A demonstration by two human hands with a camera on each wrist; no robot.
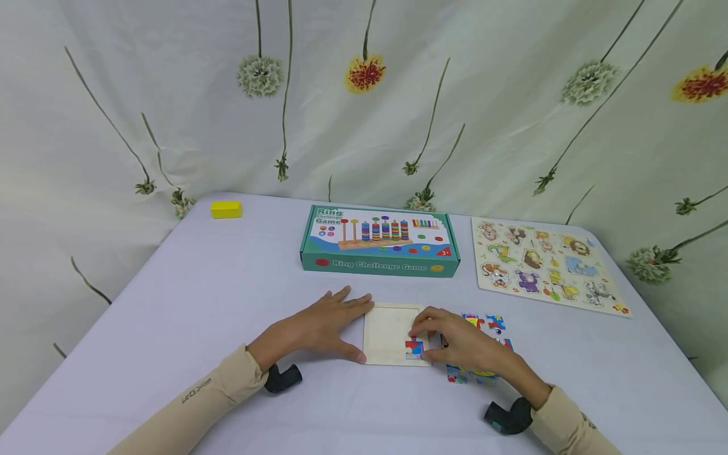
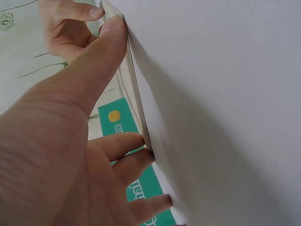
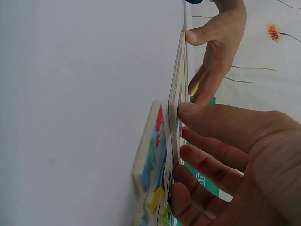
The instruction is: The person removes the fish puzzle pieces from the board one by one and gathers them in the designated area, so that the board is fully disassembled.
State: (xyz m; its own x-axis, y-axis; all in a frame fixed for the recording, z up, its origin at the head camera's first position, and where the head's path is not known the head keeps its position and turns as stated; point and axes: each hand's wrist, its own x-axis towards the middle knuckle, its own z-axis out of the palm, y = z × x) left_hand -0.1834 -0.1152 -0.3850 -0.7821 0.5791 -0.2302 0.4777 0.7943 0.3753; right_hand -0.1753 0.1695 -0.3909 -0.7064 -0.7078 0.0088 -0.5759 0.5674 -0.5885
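Note:
A shallow wooden puzzle tray (image 1: 383,335) lies on the table, with a red-and-blue puzzle piece (image 1: 414,349) in its near right corner. My left hand (image 1: 327,322) is spread at the tray's left side, its thumb and fingertips touching the edge. My right hand (image 1: 463,338) reaches over the right edge, with curved fingers and thumb around the puzzle piece; in the right wrist view the thumb (image 3: 211,117) rests at the tray's rim. Several colourful loose puzzle pieces (image 1: 495,323) lie right of the tray, partly hidden under the right hand.
Behind the tray stands a green Ring Challenge Game box (image 1: 378,262). An animal picture board (image 1: 534,259) lies at the back right. A yellow block (image 1: 225,209) sits at the far left corner. A flower-patterned curtain (image 1: 500,95) hangs behind the table.

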